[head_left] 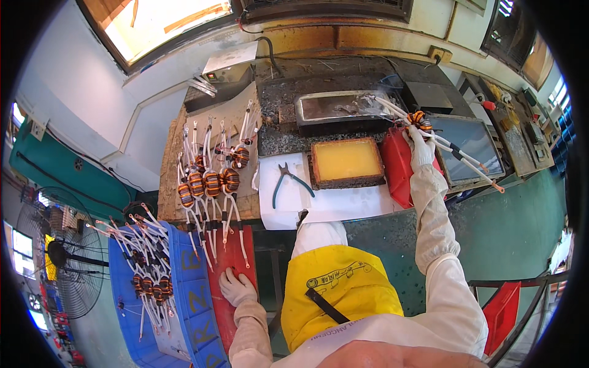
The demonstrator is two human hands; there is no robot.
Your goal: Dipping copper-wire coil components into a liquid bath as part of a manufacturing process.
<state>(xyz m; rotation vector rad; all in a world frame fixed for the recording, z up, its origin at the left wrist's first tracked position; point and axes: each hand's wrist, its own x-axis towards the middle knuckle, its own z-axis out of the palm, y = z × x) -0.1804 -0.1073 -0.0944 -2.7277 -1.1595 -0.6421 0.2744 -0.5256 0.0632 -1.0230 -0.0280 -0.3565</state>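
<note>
My gloved right hand (419, 150) is closed on a toroidal coil (420, 121) wound in orange and black, above a red bin. From the coil, white leads run to the far left, their ends at the right end of a metal solder pot (334, 105); others stick out to the near right with copper-coloured lugs. Low on the left, my gloved left hand (237, 287) lies with fingers out on a red board (224, 319), holding nothing. Beyond it, several similar coils (211, 183) with white leads lie on a brown board.
A blue crate (189, 270) beside my left hand holds more coils. Green-handled pliers (288, 182) rest on white paper. A wood-framed tray of yellow material (347, 162) stands before the pot, next to the red bin (396, 165). A floor fan (61, 253) is at left.
</note>
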